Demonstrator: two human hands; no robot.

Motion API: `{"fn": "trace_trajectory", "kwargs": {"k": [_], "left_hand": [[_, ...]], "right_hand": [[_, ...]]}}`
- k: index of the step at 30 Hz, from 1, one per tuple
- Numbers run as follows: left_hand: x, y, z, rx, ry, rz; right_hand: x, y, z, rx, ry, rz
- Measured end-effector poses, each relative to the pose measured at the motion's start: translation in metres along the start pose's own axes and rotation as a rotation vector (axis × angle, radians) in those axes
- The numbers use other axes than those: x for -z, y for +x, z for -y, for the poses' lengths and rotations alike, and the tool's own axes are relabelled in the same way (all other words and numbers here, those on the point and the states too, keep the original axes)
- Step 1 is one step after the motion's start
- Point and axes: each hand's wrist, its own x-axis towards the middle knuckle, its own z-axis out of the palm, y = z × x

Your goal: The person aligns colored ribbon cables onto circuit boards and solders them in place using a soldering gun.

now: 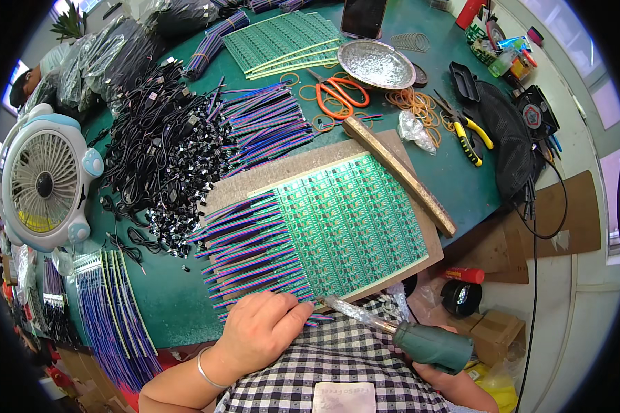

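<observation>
A green panel of small circuit boards (pixel 351 220) lies on a brown backing board (pixel 255 172). Rows of short blue, pink and black wires (pixel 255 234) stick out from its left side. At the panel's lower left corner my left hand (pixel 265 330) is closed, thumb and finger pinching a wire end by the board's edge. My right hand (pixel 430 375) grips a soldering iron (pixel 434 346) by its dark green handle, its fingers partly hidden beneath. The iron's tip meets the panel's near edge, right beside my left fingertips. A wooden bar (pixel 399 175) rests across the panel's right side.
Heaped black cables (pixel 151 138) and bundled wires (pixel 265 124) cover the left and back, beside a white fan (pixel 45 182). Behind the panel are orange scissors (pixel 341 96), a metal dish (pixel 375 63) and stacked boards (pixel 282 45). Yellow-handled pliers (pixel 468 138) lie right.
</observation>
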Motion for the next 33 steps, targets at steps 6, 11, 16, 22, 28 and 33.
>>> {"fn": "trace_trajectory", "kwargs": {"k": [6,11,16,22,28,33], "left_hand": [[-0.002,-0.003,-0.001,0.021,0.019,0.020],[-0.001,-0.002,0.000,0.016,0.012,0.031],[0.000,-0.002,-0.002,0.023,0.028,0.035],[0.000,-0.001,-0.002,0.035,0.025,0.042],[0.001,0.002,-0.001,0.005,0.025,0.030],[-0.002,0.001,0.000,0.030,-0.036,0.021]], "right_hand": [[0.000,0.007,0.004,0.014,-0.006,-0.015],[0.008,0.000,0.002,0.027,-0.154,0.071],[0.005,0.000,0.003,0.057,-0.155,0.022],[0.004,0.003,0.008,0.014,-0.063,-0.014],[0.008,-0.011,0.001,-0.056,0.007,0.030],[0.003,-0.007,-0.002,-0.028,-0.048,-0.003]]}}
